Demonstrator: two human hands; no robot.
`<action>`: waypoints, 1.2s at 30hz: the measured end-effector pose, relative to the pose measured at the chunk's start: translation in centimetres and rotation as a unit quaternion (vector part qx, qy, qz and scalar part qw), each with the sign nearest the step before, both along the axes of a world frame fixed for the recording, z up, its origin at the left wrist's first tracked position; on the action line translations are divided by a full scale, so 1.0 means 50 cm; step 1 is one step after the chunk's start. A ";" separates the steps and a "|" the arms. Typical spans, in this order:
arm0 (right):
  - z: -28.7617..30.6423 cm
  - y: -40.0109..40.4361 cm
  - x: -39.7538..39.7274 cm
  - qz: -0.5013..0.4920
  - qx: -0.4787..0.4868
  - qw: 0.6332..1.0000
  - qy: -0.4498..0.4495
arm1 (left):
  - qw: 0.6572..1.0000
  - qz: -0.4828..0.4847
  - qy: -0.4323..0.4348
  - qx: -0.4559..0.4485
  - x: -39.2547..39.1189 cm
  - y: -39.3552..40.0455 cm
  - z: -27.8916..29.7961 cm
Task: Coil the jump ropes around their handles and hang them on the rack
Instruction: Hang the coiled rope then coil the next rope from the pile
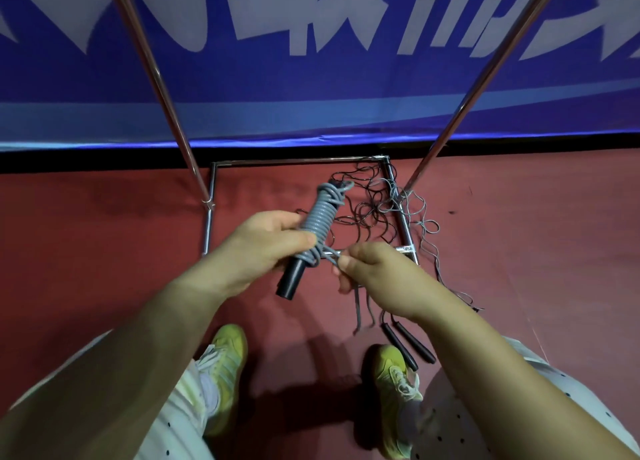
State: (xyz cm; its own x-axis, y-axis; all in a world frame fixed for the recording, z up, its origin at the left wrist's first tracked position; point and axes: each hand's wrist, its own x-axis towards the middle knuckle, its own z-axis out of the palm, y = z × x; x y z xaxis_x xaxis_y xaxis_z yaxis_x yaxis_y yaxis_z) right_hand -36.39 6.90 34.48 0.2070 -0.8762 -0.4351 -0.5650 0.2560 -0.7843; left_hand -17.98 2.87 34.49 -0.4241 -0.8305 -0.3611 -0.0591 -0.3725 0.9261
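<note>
My left hand (268, 243) grips a grey jump rope (320, 215) wound in tight coils around its black handles (291, 281), which poke out below my fist. My right hand (372, 272) pinches the loose grey end of that rope just beside the coil's lower turns. Further back, a tangle of black and grey jump ropes (379, 205) lies on the red floor across the rack's base frame (398, 196). Two black handles (407, 343) of another rope lie by my right foot. The rack's two metal poles (157, 78) rise at left and right.
A blue banner with white lettering (311, 61) hangs behind the rack. My yellow shoes (225, 362) stand on the red floor near the loose handles. One grey rope strand (438, 262) trails from the rack base toward the right.
</note>
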 end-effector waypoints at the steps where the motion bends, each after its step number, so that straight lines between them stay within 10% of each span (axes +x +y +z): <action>1: 0.000 0.003 0.003 -0.025 0.028 0.998 -0.054 | 0.999 -0.019 -0.014 -0.032 0.000 0.002 -0.003; 8: 0.025 0.023 0.009 -0.089 0.122 0.958 -0.245 | 0.986 -0.122 -0.040 -0.109 0.001 0.001 0.002; 15: 0.014 0.023 0.027 -0.061 0.005 0.995 -0.075 | 0.914 -0.139 -0.283 -0.255 -0.020 0.019 -0.021; 19: -0.005 0.009 0.017 -0.070 -0.010 0.980 -0.184 | 0.991 -0.099 -0.087 -0.032 0.005 0.012 -0.005; 23: 0.007 0.008 -0.004 0.045 -0.012 0.964 -0.261 | 0.960 -0.133 0.065 0.236 0.004 0.023 0.035; 32: 0.021 0.007 -0.028 0.118 0.071 0.963 -0.233 | 0.990 -0.028 0.023 0.136 -0.020 0.043 0.031; 36: 0.028 0.008 -0.044 0.100 -0.033 0.994 -0.024 | 0.989 -0.007 0.055 0.135 -0.001 0.023 0.033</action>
